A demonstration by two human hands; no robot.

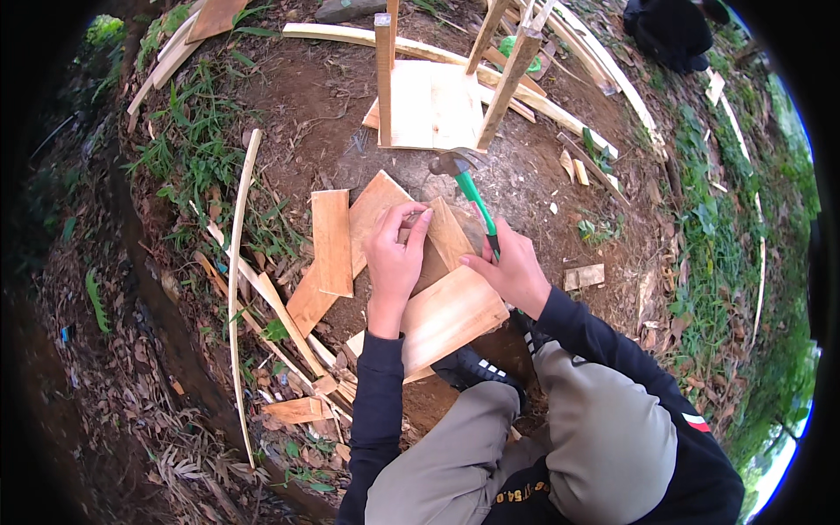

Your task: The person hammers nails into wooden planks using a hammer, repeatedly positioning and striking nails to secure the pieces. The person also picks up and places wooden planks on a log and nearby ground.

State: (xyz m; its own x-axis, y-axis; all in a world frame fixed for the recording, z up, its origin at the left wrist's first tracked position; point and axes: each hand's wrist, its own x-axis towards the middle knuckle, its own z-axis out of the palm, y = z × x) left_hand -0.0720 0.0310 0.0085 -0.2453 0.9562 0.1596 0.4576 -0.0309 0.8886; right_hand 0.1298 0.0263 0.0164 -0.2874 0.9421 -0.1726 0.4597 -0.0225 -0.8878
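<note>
My right hand [516, 269] is wrapped round the lower handle of a claw hammer [469, 190], its green handle angled up and its metal head away from me. My left hand [396, 254] is closed, thumb and fingertips pinched together; anything between them is too small to make out. Below the right hand lies a wide pale board [451, 319], tilted above my shoe. A narrower board [449, 233] stands between the two hands. Left of my left hand, a short board [332, 245] overlaps a longer plank [311, 300].
Ahead, a square wooden panel [430, 105] lies with several legs [512, 86] sticking up. Long strips [238, 289] lie at left, with more strips [604, 54] at the far right. A small wood block [584, 277] sits on the dirt. A dark bag-like object [669, 35] is at far right.
</note>
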